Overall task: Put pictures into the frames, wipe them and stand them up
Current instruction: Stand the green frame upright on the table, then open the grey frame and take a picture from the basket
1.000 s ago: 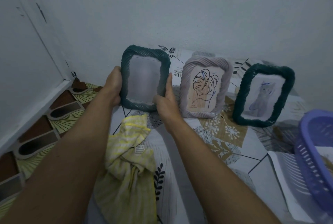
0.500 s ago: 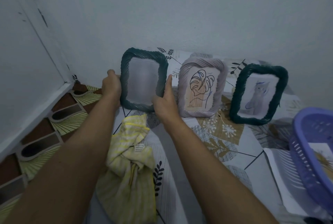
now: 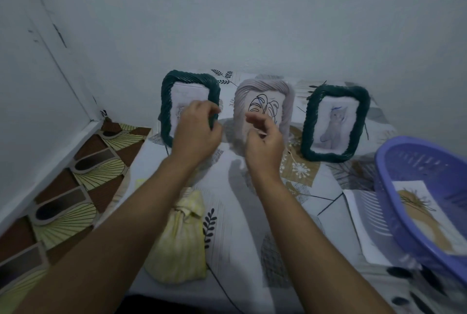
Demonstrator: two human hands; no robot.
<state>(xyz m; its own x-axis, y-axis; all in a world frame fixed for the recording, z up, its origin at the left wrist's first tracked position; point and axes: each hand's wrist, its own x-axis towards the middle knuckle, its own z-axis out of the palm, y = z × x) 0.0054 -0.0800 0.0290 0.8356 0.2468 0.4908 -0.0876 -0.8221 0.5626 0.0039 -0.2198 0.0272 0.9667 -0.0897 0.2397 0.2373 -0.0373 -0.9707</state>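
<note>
Both hands have let go: the leftmost green frame (image 3: 190,106) now stands upright, long axis vertical, facing us, beside 2 others. Left hand (image 3: 195,132) loosely curled, right hand (image 3: 264,140) open, both empty.

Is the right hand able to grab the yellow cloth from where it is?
Probably yes. The right hand is empty and open, and the yellow cloth lies uncovered on the table, nearer the person than the frames, though the left forearm lies beside it.

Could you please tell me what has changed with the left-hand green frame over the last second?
Both hands gripped its sides; now the green frame stands against the wall. The right hand has let go; the left hand covers its right edge, contact unclear. The other two frames stayed put.
</note>
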